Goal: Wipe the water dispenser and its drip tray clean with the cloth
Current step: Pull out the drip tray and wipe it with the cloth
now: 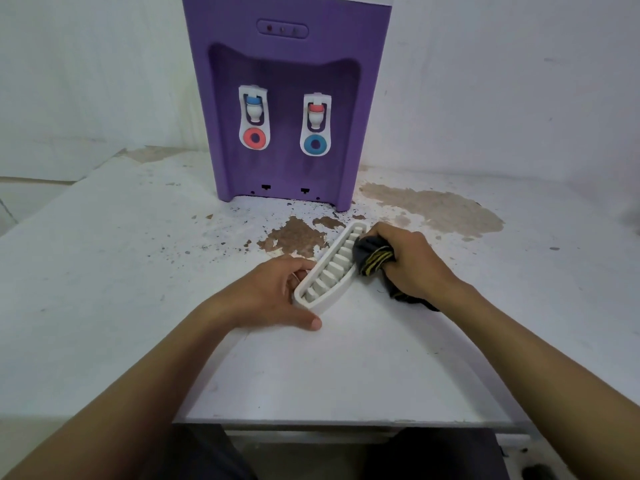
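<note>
A purple water dispenser [287,98] with two white taps stands at the back of the white table [104,271]. Its white slatted drip tray [329,271] is off the dispenser, tilted on its edge in front of it. My left hand [273,296] grips the tray's near end, thumb below and fingers behind it. My right hand [412,261] holds a bunched dark cloth [374,256] with yellow stripes, pressed against the tray's far end. Part of the cloth trails out under my right wrist.
The tabletop's paint has peeled in brown patches [433,206] in front of and to the right of the dispenser. A white wall [519,81] rises close behind. The table's front edge [346,422] lies just above my lap.
</note>
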